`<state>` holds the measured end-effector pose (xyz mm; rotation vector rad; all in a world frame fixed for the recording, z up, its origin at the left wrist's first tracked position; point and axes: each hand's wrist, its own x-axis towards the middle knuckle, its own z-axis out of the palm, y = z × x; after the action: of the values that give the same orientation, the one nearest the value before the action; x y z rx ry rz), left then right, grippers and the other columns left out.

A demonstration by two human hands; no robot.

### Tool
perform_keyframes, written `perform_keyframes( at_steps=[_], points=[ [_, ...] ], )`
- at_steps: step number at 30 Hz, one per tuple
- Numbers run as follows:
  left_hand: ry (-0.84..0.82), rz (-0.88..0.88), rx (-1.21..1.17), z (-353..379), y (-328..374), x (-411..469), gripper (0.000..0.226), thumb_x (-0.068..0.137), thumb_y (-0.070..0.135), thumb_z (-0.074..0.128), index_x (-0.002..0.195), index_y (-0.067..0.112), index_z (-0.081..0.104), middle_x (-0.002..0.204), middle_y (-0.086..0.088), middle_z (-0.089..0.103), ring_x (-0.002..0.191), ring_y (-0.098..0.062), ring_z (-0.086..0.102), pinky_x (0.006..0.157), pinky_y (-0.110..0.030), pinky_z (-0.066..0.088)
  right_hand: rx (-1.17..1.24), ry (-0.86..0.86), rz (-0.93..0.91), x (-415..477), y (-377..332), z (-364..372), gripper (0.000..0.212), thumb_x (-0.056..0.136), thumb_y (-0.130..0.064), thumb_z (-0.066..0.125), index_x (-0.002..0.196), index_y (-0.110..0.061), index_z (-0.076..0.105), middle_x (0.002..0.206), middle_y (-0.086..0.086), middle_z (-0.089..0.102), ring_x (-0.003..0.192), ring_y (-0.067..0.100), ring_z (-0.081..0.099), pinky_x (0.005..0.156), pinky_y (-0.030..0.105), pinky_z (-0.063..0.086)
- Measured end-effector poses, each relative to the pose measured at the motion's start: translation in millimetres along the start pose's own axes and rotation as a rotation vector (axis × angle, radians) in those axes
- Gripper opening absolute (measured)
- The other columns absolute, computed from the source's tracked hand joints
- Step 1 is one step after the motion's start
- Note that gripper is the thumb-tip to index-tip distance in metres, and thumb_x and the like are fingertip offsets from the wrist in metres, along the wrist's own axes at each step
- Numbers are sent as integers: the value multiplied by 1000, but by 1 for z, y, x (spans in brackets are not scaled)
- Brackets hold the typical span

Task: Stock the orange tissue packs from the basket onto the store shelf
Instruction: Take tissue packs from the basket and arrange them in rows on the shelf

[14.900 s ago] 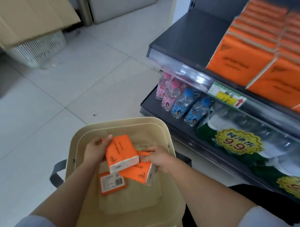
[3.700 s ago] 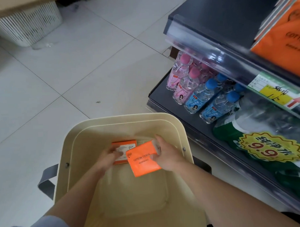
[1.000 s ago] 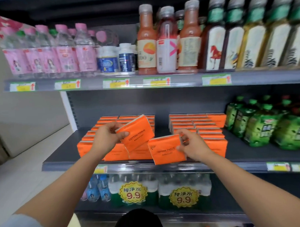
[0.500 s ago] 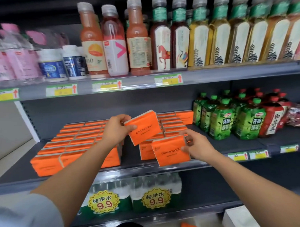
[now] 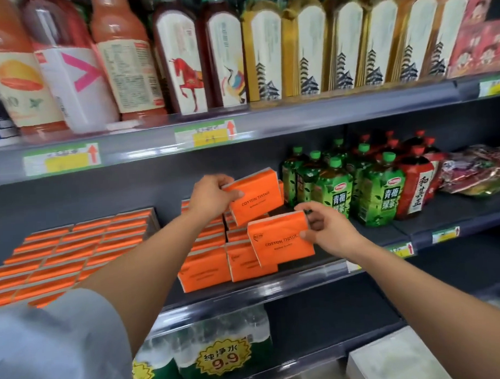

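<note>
Head view: green tea bottles (image 5: 336,192) stand on the shelf (image 5: 303,275). Just left of them the left hand (image 5: 212,195) grips one orange tissue pack (image 5: 256,199). The right hand (image 5: 326,229) pinches a second pack (image 5: 281,239) lower, over the stocked packs (image 5: 206,264). Both held packs are nearer the bottles than half a second ago.

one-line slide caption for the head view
Left hand holds the upper tissue pack, right hand the lower tissue pack, over stocked orange rows on the shelf.

furn: dark-grey shelf unit (image 5: 101,191) | top tier — drink btls (image 5: 266,47) | yellow-green price tags (image 5: 62,159) | btm — water packs (image 5: 220,346)
</note>
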<state>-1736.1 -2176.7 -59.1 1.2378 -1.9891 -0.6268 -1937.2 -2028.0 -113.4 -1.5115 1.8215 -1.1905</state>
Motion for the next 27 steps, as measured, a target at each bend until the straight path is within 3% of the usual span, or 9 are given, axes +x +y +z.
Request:
perform_keyframes(
  at_steps=[4, 8, 13, 18, 22, 27],
  points=[
    [-23, 19, -1, 33, 3, 32, 40, 75, 24, 80, 112, 13, 67, 112, -3, 68, 103, -21, 64, 94, -32, 49, 23, 2, 10, 15, 16, -18, 46, 85, 3, 66, 115, -30, 54, 106, 8, 62, 97, 21, 60, 78, 30, 53],
    [-21, 37, 40, 59, 7, 58, 40, 76, 23, 78, 113, 14, 67, 114, -3, 68, 107, -20, 62, 90, -26, 45, 15, -6, 34, 26, 32, -33, 45, 87, 3, 63, 122, -24, 54, 101, 4, 60, 88, 13, 60, 70, 21, 51],
    [-18, 66, 75, 85, 3, 86, 34, 76, 21, 78, 108, 14, 68, 111, -5, 68, 104, -21, 62, 87, -25, 45, -59, 36, 55, 42, 53, -41, 47, 87, 0, 65, 122, -28, 54, 102, -1, 58, 95, 19, 59, 80, 35, 54],
    [-52, 70, 93, 108, -4, 108, 34, 77, 21, 77, 108, 16, 67, 110, -5, 68, 103, -21, 63, 85, -26, 47, -83, 46, 75, 56, 74, -34, 48, 87, -1, 64, 125, -27, 53, 93, -9, 54, 95, 17, 57, 82, 32, 51],
    [-67, 69, 122, 123, -10, 122, 33, 79, 21, 75, 111, 16, 65, 114, -5, 66, 104, -21, 61, 79, -23, 42, -72, 59, 88, 67, 86, -24, 48, 86, -1, 65, 124, -29, 53, 91, -13, 55, 98, 17, 58, 88, 39, 54],
    [-110, 82, 200, 139, -19, 136, 36, 81, 21, 73, 115, 13, 63, 118, -10, 64, 109, -24, 59, 83, -25, 41, -37, 65, 92, 78, 99, -14, 49, 85, 0, 66, 115, -37, 52, 92, -10, 58, 97, 17, 59, 88, 36, 53]
  ],
)
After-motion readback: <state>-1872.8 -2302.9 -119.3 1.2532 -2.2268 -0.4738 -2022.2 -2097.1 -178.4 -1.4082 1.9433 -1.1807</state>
